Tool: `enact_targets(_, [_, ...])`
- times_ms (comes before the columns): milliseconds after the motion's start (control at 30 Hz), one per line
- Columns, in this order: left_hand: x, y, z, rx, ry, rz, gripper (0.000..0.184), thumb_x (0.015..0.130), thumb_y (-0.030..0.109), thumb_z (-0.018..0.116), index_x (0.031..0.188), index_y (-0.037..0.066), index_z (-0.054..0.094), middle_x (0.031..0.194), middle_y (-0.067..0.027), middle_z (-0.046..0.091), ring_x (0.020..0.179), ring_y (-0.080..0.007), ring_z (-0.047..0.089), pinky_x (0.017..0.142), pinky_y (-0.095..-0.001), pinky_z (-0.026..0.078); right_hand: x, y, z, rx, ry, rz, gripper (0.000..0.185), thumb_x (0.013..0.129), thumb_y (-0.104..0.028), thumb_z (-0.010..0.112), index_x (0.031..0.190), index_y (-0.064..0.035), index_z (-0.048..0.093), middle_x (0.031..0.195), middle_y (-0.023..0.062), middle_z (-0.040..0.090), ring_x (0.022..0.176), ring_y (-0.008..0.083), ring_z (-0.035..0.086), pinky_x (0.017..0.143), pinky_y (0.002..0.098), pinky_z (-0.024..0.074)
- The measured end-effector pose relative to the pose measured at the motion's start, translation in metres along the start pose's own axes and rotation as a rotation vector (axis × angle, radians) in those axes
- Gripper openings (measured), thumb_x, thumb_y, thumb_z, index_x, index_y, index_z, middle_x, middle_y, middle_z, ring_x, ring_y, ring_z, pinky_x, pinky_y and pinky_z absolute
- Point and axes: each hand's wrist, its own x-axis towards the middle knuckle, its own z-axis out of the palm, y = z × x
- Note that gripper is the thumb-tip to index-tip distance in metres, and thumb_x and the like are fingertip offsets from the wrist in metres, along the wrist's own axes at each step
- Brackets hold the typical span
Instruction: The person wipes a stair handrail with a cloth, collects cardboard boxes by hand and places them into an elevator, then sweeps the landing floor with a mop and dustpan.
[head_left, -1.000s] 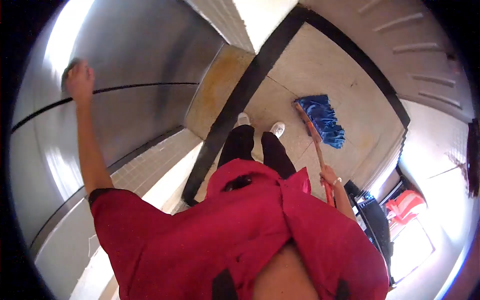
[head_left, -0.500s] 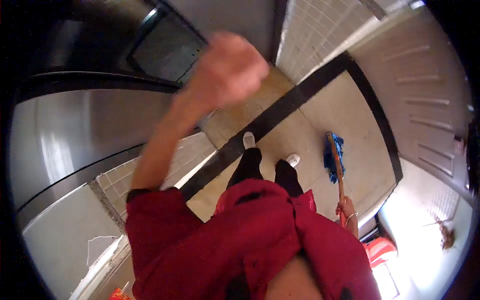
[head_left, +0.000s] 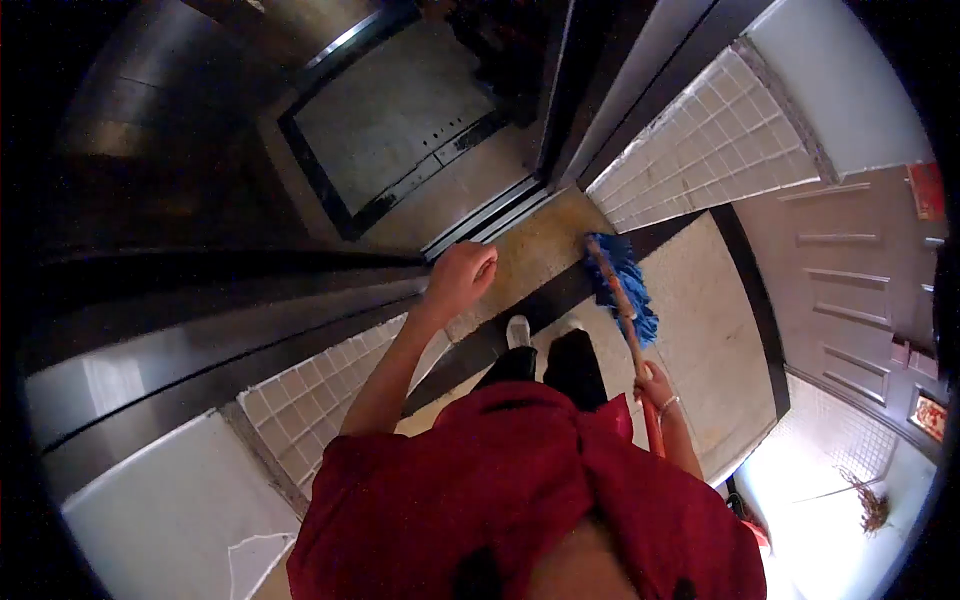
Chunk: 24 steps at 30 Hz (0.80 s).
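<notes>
My right hand (head_left: 655, 388), with a bracelet at its wrist, is wrapped round the reddish handle of a mop (head_left: 625, 306). The blue mop head (head_left: 630, 290) rests on the floor, across the dark border strip to the right of my shoes. My left hand (head_left: 464, 281) is raised in front of my body with its fingers curled; whether anything small is inside cannot be made out. Beyond it lies the metal sill (head_left: 485, 218) of an open doorway.
Through the doorway a darker floor (head_left: 395, 115) with a black border shows. Tiled wall edges (head_left: 715, 140) stand on both sides of the opening. A panelled door (head_left: 850, 280) is at the right. Dried twigs (head_left: 868, 505) hang at the lower right.
My left hand has come away from the metal surface and down in front of me. The view has turned left, showing the open doorway. The mop head now lies nearer the doorway.
</notes>
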Motion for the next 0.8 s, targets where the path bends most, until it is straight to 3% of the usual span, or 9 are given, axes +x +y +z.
enact_targets(133, [0.042, -0.027, -0.006, -0.042, -0.036, -0.007, 0.007, 0.066, 0.006, 0.052, 0.069, 0.003, 0.046, 0.059, -0.0112, 0.047, 0.058, -0.0296, 0.048, 0.052, -0.0377, 0.037, 0.046, -0.021, 0.021, 0.052, -0.082, 0.015, 0.064, 0.068, -0.003, 0.054, 0.123, -0.0079, 0.022, 0.066, 0.0092, 0.049, 0.049, 0.0173, 0.049, 0.043, 0.0300, 0.0451])
enact_targets(200, [0.068, -0.043, -0.010, -0.126, 0.022, 0.032, 0.007, 0.067, 0.005, 0.051, 0.070, 0.004, 0.045, 0.060, -0.0113, 0.048, 0.059, -0.0297, 0.048, 0.052, -0.0375, 0.037, 0.057, -0.025, 0.027, -0.030, -0.074, 0.058, 0.054, 0.069, -0.004, 0.054, 0.116, -0.0076, 0.030, 0.066, 0.0090, 0.049, 0.052, 0.0168, 0.049, 0.044, 0.0299, 0.0446])
enact_targets(267, [0.092, -0.064, -0.020, -0.112, -0.046, 0.011, 0.007, 0.066, 0.005, 0.051, 0.070, 0.004, 0.045, 0.061, -0.0117, 0.049, 0.059, -0.0297, 0.049, 0.052, -0.0373, 0.038, 0.060, -0.031, 0.033, -0.733, -0.112, -0.316, 0.041, 0.069, -0.004, 0.052, 0.107, -0.0069, 0.037, 0.067, 0.0095, 0.051, 0.054, 0.0170, 0.050, 0.046, 0.0293, 0.0437])
enact_targets(300, [0.109, -0.074, -0.023, -0.096, -0.082, -0.018, 0.008, 0.066, 0.004, 0.051, 0.071, 0.004, 0.044, 0.062, -0.0120, 0.049, 0.059, -0.0297, 0.049, 0.052, -0.0371, 0.038, 0.064, -0.035, 0.039, -0.359, -0.024, -0.096, 0.024, 0.071, -0.007, 0.050, 0.094, -0.0062, 0.042, 0.065, 0.0084, 0.050, 0.054, 0.0168, 0.049, 0.047, 0.0290, 0.0417])
enact_targets(333, [0.123, -0.087, -0.027, -0.099, -0.077, -0.002, 0.008, 0.066, 0.004, 0.051, 0.071, 0.004, 0.044, 0.062, -0.0120, 0.049, 0.059, -0.0297, 0.049, 0.052, -0.0371, 0.038, 0.102, 0.002, 0.025, -0.347, -0.008, -0.151, 0.021, 0.072, -0.012, 0.048, 0.092, -0.0056, 0.044, 0.064, 0.0075, 0.048, 0.055, 0.0170, 0.048, 0.049, 0.0308, 0.0400])
enact_targets(400, [0.151, -0.114, -0.035, -0.012, -0.189, -0.058, 0.009, 0.067, 0.005, 0.051, 0.073, 0.004, 0.045, 0.063, -0.0117, 0.050, 0.060, -0.0285, 0.050, 0.052, -0.0357, 0.039, 0.112, -0.009, 0.033, -0.568, 0.070, -0.536, 0.023, 0.074, -0.017, 0.046, 0.093, -0.0044, 0.045, 0.068, 0.0106, 0.051, 0.061, 0.0197, 0.050, 0.053, 0.0329, 0.0405])
enact_targets(500, [0.195, -0.144, -0.048, -0.034, -0.174, -0.065, 0.012, 0.068, 0.006, 0.052, 0.078, 0.006, 0.045, 0.062, -0.0096, 0.050, 0.060, -0.0254, 0.051, 0.050, -0.0346, 0.039, 0.065, -0.112, 0.073, -0.484, -0.027, -0.167, 0.031, 0.074, -0.019, 0.046, 0.100, -0.0023, 0.044, 0.077, 0.0157, 0.055, 0.070, 0.0240, 0.053, 0.058, 0.0331, 0.0418])
enact_targets(633, [0.268, -0.177, -0.070, -0.049, -0.094, -0.072, 0.017, 0.068, 0.006, 0.055, 0.082, 0.007, 0.045, 0.063, -0.0088, 0.050, 0.059, -0.0252, 0.052, 0.052, -0.0346, 0.040, 0.101, -0.102, 0.082, -0.736, 0.156, -0.112, 0.034, 0.072, -0.018, 0.049, 0.101, -0.0009, 0.043, 0.073, 0.0156, 0.055, 0.066, 0.0243, 0.055, 0.056, 0.0343, 0.0442])
enact_targets(800, [0.389, -0.233, -0.057, 0.062, -0.068, 0.102, 0.026, 0.068, 0.006, 0.054, 0.090, 0.007, 0.042, 0.077, -0.0120, 0.050, 0.070, -0.0287, 0.051, 0.057, -0.0374, 0.041, 0.082, -0.160, 0.098, -0.583, 0.096, 0.111, 0.036, 0.070, -0.019, 0.050, 0.101, -0.0016, 0.044, 0.075, 0.0175, 0.055, 0.069, 0.0277, 0.055, 0.057, 0.0358, 0.0450])
